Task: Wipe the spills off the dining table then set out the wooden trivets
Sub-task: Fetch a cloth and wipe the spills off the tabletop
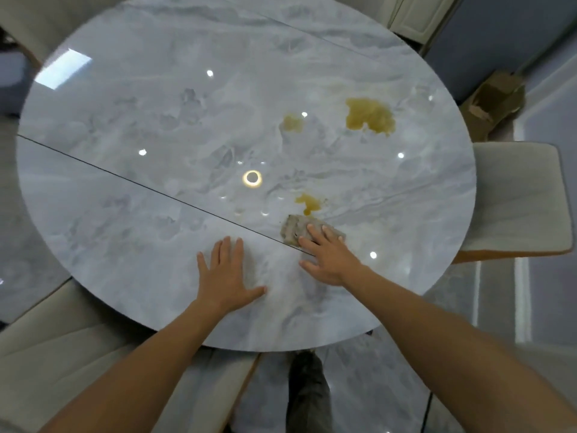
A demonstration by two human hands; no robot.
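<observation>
A round grey marble dining table (156, 126) fills the view. Three yellow-brown spills lie on its right half: a large one (370, 115) at the far right, a small one (292, 122) left of it, and a nearer one (309, 203). Just below the nearest spill lies a folded grey cloth (295, 228). My right hand (326, 254) presses on the cloth with straight fingers. My left hand (226, 275) rests flat on the bare tabletop, fingers spread. No wooden trivets are in view.
A dark seam (150, 189) runs across the tabletop. Pale upholstered chairs stand at the right (518, 198), near left (62, 345) and far left. A brown cardboard box (493, 101) sits on the floor at the right. My leg (307, 392) shows below the table's edge.
</observation>
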